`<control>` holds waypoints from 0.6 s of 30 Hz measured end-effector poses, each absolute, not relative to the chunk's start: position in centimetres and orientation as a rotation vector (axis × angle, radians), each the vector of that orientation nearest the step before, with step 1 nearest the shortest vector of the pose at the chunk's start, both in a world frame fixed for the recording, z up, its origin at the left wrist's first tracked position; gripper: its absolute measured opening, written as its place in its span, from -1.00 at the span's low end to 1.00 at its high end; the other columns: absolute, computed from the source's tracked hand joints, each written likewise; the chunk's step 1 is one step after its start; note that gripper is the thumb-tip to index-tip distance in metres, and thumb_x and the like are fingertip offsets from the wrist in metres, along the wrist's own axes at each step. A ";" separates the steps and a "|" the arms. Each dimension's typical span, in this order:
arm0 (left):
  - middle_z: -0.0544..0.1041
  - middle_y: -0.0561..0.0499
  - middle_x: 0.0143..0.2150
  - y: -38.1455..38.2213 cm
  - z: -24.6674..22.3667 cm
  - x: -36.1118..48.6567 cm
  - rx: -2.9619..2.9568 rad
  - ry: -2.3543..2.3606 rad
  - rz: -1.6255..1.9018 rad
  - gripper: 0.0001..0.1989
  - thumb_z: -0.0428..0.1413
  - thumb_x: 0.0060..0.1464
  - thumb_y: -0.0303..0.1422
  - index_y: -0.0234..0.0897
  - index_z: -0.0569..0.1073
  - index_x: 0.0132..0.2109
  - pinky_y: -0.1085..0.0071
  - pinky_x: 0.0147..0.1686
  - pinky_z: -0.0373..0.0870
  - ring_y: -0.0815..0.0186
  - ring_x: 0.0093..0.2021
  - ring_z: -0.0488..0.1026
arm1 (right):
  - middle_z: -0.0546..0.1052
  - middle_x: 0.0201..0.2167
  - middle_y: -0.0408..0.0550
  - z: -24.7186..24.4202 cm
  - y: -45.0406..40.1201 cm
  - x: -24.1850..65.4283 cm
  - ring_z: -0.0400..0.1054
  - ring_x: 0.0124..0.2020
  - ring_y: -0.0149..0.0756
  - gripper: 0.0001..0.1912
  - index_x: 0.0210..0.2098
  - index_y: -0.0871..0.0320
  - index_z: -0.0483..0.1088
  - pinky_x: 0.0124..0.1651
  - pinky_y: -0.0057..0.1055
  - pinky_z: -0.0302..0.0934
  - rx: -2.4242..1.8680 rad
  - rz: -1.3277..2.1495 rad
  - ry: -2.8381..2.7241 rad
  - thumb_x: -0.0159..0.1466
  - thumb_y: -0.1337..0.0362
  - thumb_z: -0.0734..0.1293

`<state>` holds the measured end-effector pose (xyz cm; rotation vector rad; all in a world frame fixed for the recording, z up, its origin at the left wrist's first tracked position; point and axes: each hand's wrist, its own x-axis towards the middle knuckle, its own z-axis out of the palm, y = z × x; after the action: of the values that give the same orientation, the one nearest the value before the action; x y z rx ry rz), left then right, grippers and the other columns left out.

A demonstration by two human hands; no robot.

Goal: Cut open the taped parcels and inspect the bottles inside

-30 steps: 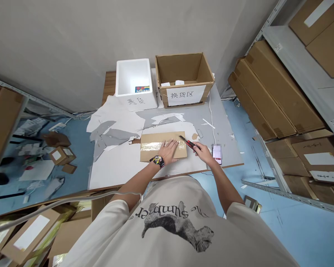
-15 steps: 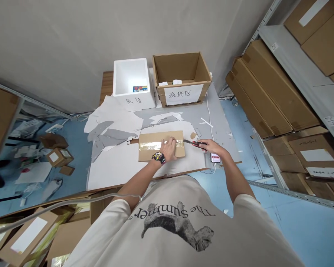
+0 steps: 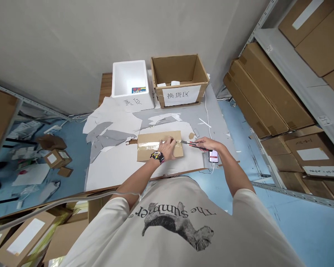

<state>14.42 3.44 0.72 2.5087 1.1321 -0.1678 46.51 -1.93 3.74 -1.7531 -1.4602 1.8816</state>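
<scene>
A flat cardboard parcel [image 3: 156, 146] with clear tape across it lies on a white sheet on the table. My left hand [image 3: 167, 146] rests on its right half, pressing down with nothing in its grip, and a patterned wristwatch [image 3: 158, 157] sits on that wrist. My right hand [image 3: 208, 144] grips a red and black utility knife [image 3: 193, 145]. The knife's blade tip lies at the parcel's right edge, close to my left fingers. A smartphone [image 3: 213, 156] lies just below my right hand.
A white foam box [image 3: 130, 81] and an open cardboard box [image 3: 178, 72] with a paper sign stand at the table's far end. Paper scraps cover the grey tabletop [image 3: 211, 111]. Cartons fill the shelves at right; loose boxes lie on the blue floor at left.
My right hand has swung the knife from a slanted angle to nearly level, its tip now at the parcel's right edge. My left hand stays on the parcel.
</scene>
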 end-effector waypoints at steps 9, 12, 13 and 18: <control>0.33 -0.45 0.59 3.5 -0.2 14.3 2.444 1.129 -0.041 0.10 0.59 -0.12 -0.13 -0.18 0.35 0.51 -0.42 0.54 0.04 -0.41 0.49 0.42 | 0.46 -0.53 -0.23 3.4 -6.6 48.0 0.33 -0.50 -0.28 -0.53 0.09 0.11 0.67 -0.37 -0.41 0.21 -1.889 1.583 -1.462 0.35 -0.01 0.37; 0.21 -0.43 0.70 3.0 -0.5 13.2 2.369 1.036 0.133 0.19 0.56 0.01 -0.13 -0.20 0.18 0.65 -0.41 0.62 -0.04 -0.35 0.70 0.12 | 0.53 -0.44 -0.17 3.0 -7.8 48.2 0.41 -0.46 -0.23 -0.37 0.28 0.16 0.58 -0.35 -0.38 0.31 -1.986 1.277 -1.179 0.36 -0.01 0.28; 0.20 -0.42 0.71 2.7 -0.4 12.8 2.328 1.005 0.214 0.17 0.52 0.09 -0.11 -0.23 0.15 0.67 -0.35 0.65 -0.01 -0.29 0.73 0.09 | 0.57 -0.38 -0.13 2.9 -7.9 47.5 0.44 -0.44 -0.22 -0.29 0.39 0.18 0.51 -0.34 -0.37 0.35 -2.005 1.159 -1.073 0.37 -0.02 0.24; 0.35 -0.30 0.66 0.5 0.0 11.0 1.868 1.058 0.640 -0.21 0.21 0.48 -0.01 -0.15 0.23 0.67 -0.11 0.59 0.33 -0.09 0.64 0.33 | 0.67 0.14 0.16 2.6 -7.6 37.1 0.61 -0.15 -0.12 -0.09 0.77 0.12 -0.10 -0.09 -0.25 0.54 -2.027 0.749 -0.981 0.52 -0.03 0.06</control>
<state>11.00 0.50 0.01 1.8680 1.0581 0.6396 37.11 -7.61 2.59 -2.0270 -0.9806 0.7489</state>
